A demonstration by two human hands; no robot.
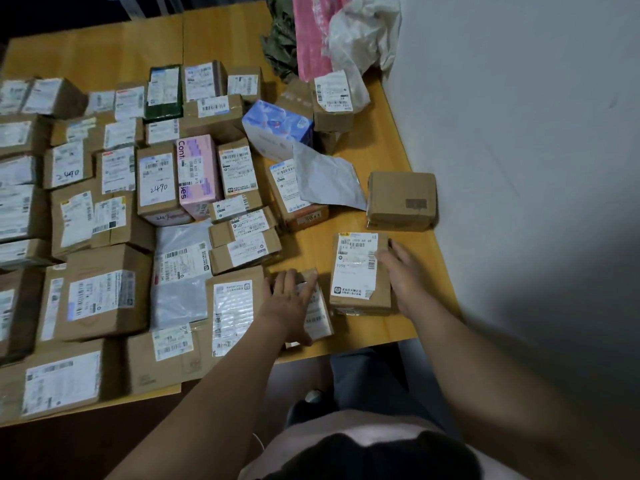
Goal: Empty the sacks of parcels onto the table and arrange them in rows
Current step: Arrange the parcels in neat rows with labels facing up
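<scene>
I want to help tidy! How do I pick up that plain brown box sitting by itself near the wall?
Come down from above and grip the plain brown box by its near and far sides. It lies flat, and bare table shows along both those sides. The corner of the grey mailer bag reaches its left side, so that side is probably more awkward.
</scene>
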